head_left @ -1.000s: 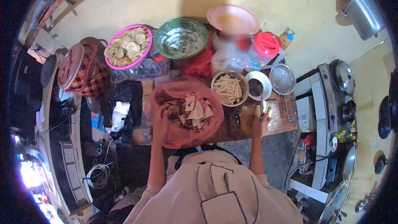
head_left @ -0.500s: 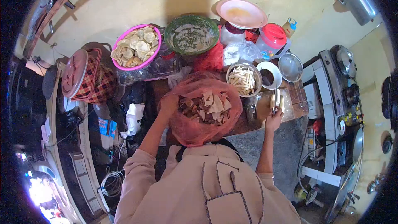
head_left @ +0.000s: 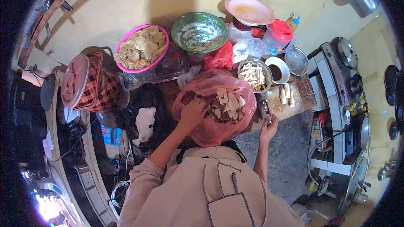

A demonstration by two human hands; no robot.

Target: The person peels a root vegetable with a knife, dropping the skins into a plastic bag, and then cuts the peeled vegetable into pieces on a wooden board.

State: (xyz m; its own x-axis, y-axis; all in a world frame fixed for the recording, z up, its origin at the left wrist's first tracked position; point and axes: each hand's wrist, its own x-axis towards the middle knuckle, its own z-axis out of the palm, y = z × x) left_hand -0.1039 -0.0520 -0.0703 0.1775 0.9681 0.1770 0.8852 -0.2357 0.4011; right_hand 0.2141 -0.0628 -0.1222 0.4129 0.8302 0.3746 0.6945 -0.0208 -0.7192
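A red plastic bag sits close in front of me, its mouth spread around brown and pale peelings. My left hand reaches into the bag's left side, fingers curled down among the brown pieces; what they grip is hidden. Right of the bag, my right hand is closed around a small knife with its thin blade pointing up and away. Just beyond the knife, several pale peeled sticks lie on a cutting board. Cut pale strips fill a metal bowl behind.
A white bowl with dark contents and a sieve stand at back right. Further back are a green basin, a pink basket of pale slices, and a pink basin. A stove stands right, a plaid-sided container left.
My left hand has moved from the bag's left rim into its contents. My right hand has drawn back from the pale sticks with the knife, leaving them on the board.
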